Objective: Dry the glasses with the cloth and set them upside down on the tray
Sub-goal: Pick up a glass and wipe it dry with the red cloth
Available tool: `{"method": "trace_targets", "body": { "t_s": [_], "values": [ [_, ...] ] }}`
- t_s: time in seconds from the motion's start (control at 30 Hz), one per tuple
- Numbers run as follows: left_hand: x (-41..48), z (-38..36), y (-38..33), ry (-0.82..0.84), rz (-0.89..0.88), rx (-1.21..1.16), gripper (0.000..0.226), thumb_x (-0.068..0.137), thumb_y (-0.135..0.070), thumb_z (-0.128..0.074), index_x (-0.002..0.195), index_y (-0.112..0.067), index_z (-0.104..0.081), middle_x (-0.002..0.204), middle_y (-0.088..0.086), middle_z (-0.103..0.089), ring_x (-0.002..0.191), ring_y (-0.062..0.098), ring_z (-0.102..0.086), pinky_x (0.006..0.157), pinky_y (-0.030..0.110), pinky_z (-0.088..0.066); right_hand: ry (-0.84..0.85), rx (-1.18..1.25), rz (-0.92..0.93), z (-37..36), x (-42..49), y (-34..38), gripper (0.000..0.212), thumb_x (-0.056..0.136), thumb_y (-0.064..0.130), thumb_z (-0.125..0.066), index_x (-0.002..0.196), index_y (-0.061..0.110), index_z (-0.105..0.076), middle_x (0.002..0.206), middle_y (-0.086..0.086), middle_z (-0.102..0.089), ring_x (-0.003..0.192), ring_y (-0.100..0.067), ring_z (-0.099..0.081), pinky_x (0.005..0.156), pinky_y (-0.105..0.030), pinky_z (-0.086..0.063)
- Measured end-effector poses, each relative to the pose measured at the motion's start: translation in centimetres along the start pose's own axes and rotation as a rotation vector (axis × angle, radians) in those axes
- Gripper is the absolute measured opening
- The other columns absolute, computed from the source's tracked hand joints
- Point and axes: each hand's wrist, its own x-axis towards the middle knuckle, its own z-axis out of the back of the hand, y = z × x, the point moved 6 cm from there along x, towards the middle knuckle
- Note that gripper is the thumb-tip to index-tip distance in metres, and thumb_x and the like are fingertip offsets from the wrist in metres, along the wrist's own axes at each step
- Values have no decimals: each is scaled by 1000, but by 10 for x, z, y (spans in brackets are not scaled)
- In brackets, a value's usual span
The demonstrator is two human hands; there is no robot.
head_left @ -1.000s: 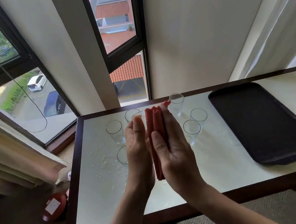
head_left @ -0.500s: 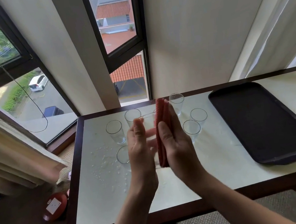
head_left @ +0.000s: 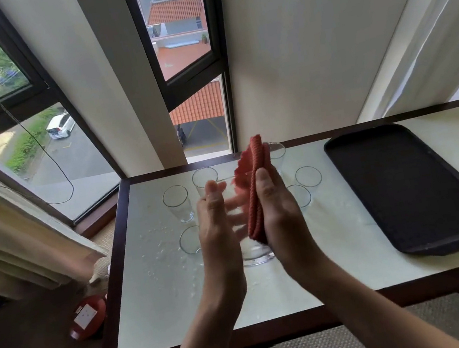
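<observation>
We hold the first glass (head_left: 258,256), left hand (head_left: 218,235) seemingly curled round it, right hand (head_left: 282,219) pinching the cloth (head_left: 257,199) against it; six other glasses (head_left: 177,204) wait; the tray (head_left: 401,178) has none yet.

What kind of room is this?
Probably an upstairs hotel or apartment room: the windows look down on a parked car and tiled roofs, curtains hang beside them, and a table holds drinking glasses and a black tray.

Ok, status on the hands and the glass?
Left hand grips a glass above the table. Right hand holds the red cloth against it. Black tray holds no glasses; nothing in the way.
</observation>
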Motion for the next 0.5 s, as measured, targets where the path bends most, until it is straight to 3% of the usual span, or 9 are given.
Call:
{"method": "trace_targets", "body": {
  "t_s": [0.07, 0.1, 0.17, 0.23, 0.27, 0.33, 0.4, 0.5],
  "values": [
    [-3, -3, 1, -4, 11, -9, 53, 87, -64, -57, 115, -19, -61, 111, 14, -72, 99, 24, -73, 68, 30, -59, -26, -10, -39, 1, 4, -1, 62, 88, 59, -31, 144, 35, -41, 125, 3, -66, 107, -14, -68, 93, -49, -56],
    [-3, -3, 0, -5, 5, -1, 60, 85, -61, -60, 117, -10, -62, 112, 24, -69, 104, 31, -71, 74, 39, -61, -41, -38, -20, -2, -1, 0, 62, 89, 58, -32, 146, 38, -37, 131, 7, -63, 113, -11, -65, 97, -44, -55],
    [1, 0, -5, -16, -28, -8, 71, 85, -59, -63, 118, 3, -61, 115, 40, -59, 105, 41, -66, 89, 58, -53, -71, -144, 67, -8, -19, 2, 63, 91, 55, -35, 152, 44, -23, 146, 28, -42, 128, 10, -47, 107, -21, -42],
    [6, 6, -6, -24, -33, -35, 65, 88, -56, -64, 117, 2, -66, 117, 40, -60, 110, 46, -66, 98, 60, -49, -76, -207, 127, -12, -35, 0, 67, 92, 50, -37, 153, 43, -12, 144, 45, -18, 131, 28, -23, 104, 0, -24],
    [8, 9, -4, -47, -30, -33, 60, 89, -56, -64, 116, -2, -67, 116, 36, -63, 109, 46, -67, 96, 57, -52, -63, -195, 134, -13, -37, -4, 66, 92, 48, -38, 152, 43, -10, 143, 47, -16, 130, 30, -20, 103, 3, -21],
    [8, 9, 0, -77, -4, -14, 51, 87, -61, -58, 111, -17, -67, 110, 23, -70, 98, 33, -73, 79, 39, -62, -30, -119, 95, -10, -29, -8, 61, 93, 50, -40, 148, 48, -14, 146, 37, -30, 129, 22, -35, 104, -6, -33],
    [5, 3, 6, -31, 29, -11, 50, 83, -65, -45, 108, -27, -65, 104, 10, -75, 86, 19, -75, 65, 28, -59, -21, -12, 27, -4, -12, -11, 56, 93, 54, -40, 147, 44, -29, 135, 18, -56, 114, 5, -61, 96, -26, -51],
    [2, -7, 9, 59, 54, -15, 50, 85, -70, -50, 109, -29, -68, 97, 0, -78, 84, 12, -75, 69, 28, -56, -16, 147, -114, 8, 11, -16, 62, 91, 61, -39, 140, 23, -46, 118, -7, -67, 106, -25, -69, 86, -43, -56]
  ]
}}
